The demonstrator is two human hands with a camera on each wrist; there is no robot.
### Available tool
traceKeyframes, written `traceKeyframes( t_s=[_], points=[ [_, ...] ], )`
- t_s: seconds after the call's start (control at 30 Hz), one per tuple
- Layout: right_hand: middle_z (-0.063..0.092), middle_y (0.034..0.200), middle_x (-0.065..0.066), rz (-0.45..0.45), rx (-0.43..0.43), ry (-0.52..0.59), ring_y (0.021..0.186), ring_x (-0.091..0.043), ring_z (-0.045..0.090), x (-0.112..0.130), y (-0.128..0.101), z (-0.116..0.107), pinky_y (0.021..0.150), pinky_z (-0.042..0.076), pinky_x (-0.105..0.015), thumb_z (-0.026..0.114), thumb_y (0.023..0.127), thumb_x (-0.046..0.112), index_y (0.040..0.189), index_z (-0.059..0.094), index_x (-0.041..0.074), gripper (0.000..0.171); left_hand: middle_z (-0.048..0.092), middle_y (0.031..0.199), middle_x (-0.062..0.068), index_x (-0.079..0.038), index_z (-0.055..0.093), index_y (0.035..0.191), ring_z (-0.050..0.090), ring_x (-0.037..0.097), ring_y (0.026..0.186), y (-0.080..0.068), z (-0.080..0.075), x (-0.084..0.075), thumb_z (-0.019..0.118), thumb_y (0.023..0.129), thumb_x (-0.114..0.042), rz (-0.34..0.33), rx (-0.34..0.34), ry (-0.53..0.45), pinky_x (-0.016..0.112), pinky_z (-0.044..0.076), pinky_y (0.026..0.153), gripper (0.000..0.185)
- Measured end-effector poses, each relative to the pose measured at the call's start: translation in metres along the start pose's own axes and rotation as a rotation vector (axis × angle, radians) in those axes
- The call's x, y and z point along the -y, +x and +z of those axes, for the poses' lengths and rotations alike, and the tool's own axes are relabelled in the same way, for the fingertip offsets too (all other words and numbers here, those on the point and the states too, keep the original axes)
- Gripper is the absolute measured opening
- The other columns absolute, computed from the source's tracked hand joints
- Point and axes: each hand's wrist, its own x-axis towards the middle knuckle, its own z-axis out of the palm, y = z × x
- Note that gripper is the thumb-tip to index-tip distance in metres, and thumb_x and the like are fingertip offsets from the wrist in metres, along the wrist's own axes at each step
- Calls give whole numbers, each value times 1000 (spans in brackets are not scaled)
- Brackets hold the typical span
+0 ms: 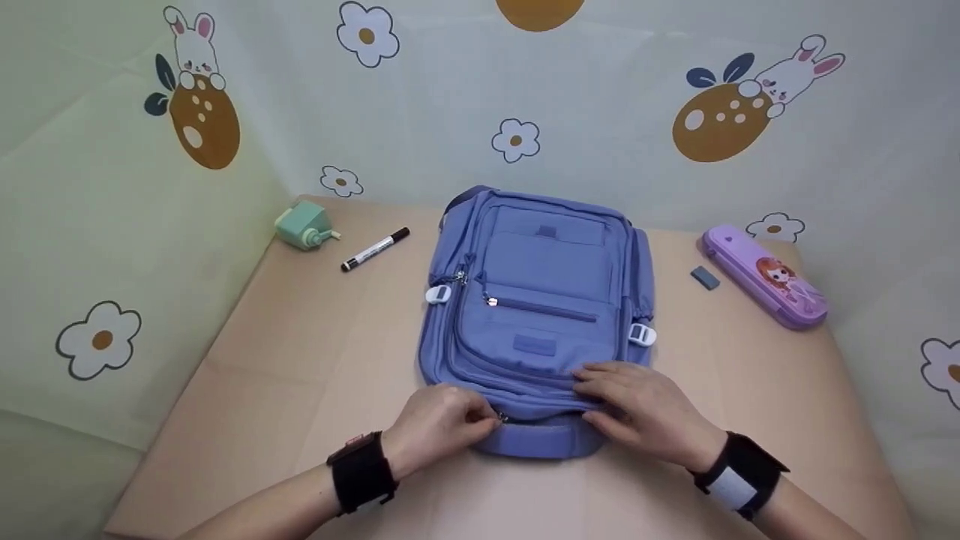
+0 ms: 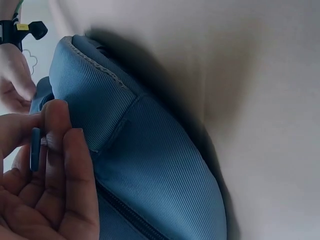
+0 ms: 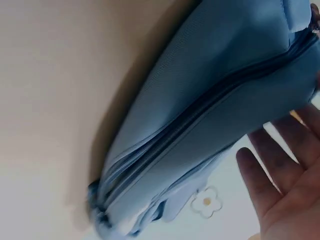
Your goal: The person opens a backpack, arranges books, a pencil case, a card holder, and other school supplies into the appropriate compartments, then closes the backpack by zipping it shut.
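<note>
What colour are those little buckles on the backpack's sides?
The buckles on the backpack are white; the head view shows them best.

Readable wording: none that I can make out from here.
Black-capped marker (image 1: 375, 250): dark print runs along its white barrel, too small to read.
Patch (image 1: 535, 345) on the blue backpack (image 1: 547, 264): any lettering is too faint to read.
Red tag (image 1: 355, 441) on the left wristband (image 1: 364, 474): pale marks, illegible.
Yellow tag (image 2: 22, 27) on the right wristband (image 2: 7, 31): its marking is too blurred to read.
</note>
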Motion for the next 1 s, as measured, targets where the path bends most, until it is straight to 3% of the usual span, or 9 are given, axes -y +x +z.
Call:
traceKeyframes(
  t_s=[0.17, 0.33, 0.57, 0.83, 1.0],
  points=[
    [61, 141, -9, -8, -10, 17, 128, -34, 57, -10, -22, -8, 116, 29, -31, 81, 85, 20, 133, 67, 11, 51, 74, 81, -14, -20, 82, 87, 62, -4, 71, -1, -1, 1, 78, 90, -21, 1, 12, 6, 18, 49, 64, 5],
    [63, 140, -9, 47, -33, 14, 127, -33, 58, -17, -37, -9, 117, 27, -26, 84, 82, 16, 119, 72, 16, 39, 75, 84, -12, -18, 82, 89, 65, -2, 75, -2, -3, 2, 77, 91, -22, -7, 34, 20, 19, 52, 67, 6],
    [66, 135, -7, 33, -74, -6, 122, -30, 63, -22, -37, -6, 113, 35, -27, 81, 83, 11, 109, 74, 17, 27, 75, 84, -13, -20, 83, 89, 67, 1, 75, -1, -1, -1, 78, 89, -22, 15, 38, 80, 21, 52, 65, 5],
    [70, 127, -9, -10, -151, -39, 113, -28, 68, -23, -30, -3, 97, 51, -37, 75, 85, 5, 110, 74, 11, 26, 72, 77, -18, -23, 83, 87, 59, -7, 66, 10, 5, -21, 75, 90, -24, 48, 54, 95, 17, 46, 57, 9],
    [71, 126, -8, 30, -139, -35, 112, -25, 69, -21, -29, -2, 94, 54, -37, 76, 87, 5, 110, 74, 12, 24, 68, 71, -19, -27, 82, 83, 52, -6, 59, 22, 16, -36, 73, 91, -25, 122, 53, 204, 19, 41, 50, 12]
  ],
)
